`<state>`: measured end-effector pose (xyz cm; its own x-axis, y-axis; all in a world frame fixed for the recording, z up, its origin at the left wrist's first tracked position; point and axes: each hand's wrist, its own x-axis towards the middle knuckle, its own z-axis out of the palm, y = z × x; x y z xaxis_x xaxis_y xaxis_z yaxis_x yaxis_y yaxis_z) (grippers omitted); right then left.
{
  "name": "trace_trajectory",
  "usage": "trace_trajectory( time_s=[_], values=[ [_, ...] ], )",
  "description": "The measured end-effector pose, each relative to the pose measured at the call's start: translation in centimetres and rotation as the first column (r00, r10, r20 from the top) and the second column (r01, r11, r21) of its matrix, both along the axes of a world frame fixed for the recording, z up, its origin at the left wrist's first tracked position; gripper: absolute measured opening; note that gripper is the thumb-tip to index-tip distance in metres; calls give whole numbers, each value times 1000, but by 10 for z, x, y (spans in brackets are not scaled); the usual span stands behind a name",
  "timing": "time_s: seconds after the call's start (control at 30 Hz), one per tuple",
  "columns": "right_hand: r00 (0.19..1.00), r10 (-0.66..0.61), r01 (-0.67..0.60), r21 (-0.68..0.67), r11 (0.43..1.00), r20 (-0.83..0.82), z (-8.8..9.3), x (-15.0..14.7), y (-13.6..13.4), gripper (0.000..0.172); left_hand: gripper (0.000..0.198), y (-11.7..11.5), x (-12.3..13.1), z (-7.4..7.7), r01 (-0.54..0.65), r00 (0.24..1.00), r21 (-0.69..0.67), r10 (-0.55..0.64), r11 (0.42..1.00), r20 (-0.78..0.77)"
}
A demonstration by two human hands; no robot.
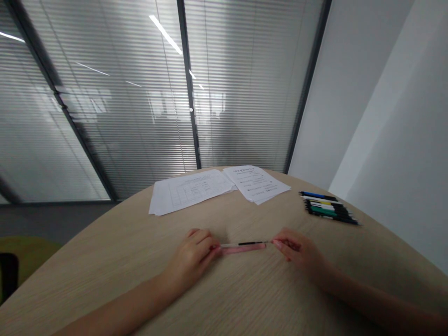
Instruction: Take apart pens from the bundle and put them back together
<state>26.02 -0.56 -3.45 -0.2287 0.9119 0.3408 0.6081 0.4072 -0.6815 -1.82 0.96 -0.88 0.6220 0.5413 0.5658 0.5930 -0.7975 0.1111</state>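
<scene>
On the table's near middle, my left hand [196, 255] is closed, its fingertips at the left end of a pink pen barrel [245, 249]. Just above the barrel and almost parallel to it lies a thin pen refill [250, 243], partly clear and partly black. Its left end also runs to my left fingertips, which hide how it is held there. My right hand [297, 249] pinches the refill's thin right end between thumb and finger. The barrel's right end stops short of my right fingers.
Two sets of printed sheets, a left stack [192, 189] and a right one [257, 183], lie at the table's far side. Several pens [329, 209] lie in a row at the right. The wooden table [115, 261] has a curved edge; a green chair [28, 254] stands left.
</scene>
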Motion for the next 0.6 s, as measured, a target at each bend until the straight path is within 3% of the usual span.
trace_trajectory(
  time_s=[0.17,0.33,0.6],
  values=[
    [999,-41,39,-52,998,-36,-3,1,1,20,16,8,-2,3,-149,981,-177,168,973,93],
    [999,-40,38,-58,998,-36,-2,2,1,21,16,17,-6,3,-210,952,-438,285,874,111],
    [997,-35,31,-69,997,-66,-1,0,1,22,15,16,-6,0,-204,962,-473,264,857,63]
  ],
)
